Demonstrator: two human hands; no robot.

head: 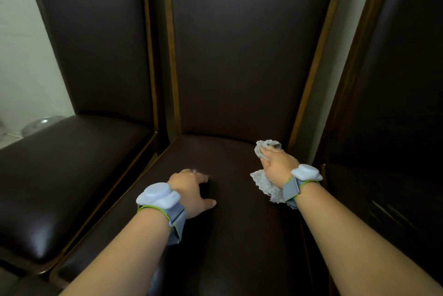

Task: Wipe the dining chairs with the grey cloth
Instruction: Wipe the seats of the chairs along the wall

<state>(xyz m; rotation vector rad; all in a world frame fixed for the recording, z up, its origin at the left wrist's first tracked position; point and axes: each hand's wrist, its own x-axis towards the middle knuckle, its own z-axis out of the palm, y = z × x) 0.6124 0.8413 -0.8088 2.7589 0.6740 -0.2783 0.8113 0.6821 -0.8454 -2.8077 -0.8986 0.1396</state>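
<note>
Right hand [275, 165] grips grey cloth [266, 185] on chair seat [230, 235] — left hand [191, 190] seemingly resting.

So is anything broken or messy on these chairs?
Nothing stands out. The middle chair looks whole, with no spill. The right hand grips the grey cloth on its seat; the left hand rests beside it.

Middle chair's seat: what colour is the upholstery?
Dark brown, glossy like leather, on the middle chair's seat, framed in lighter brown wood. The head view, the only one, shows it.
</note>
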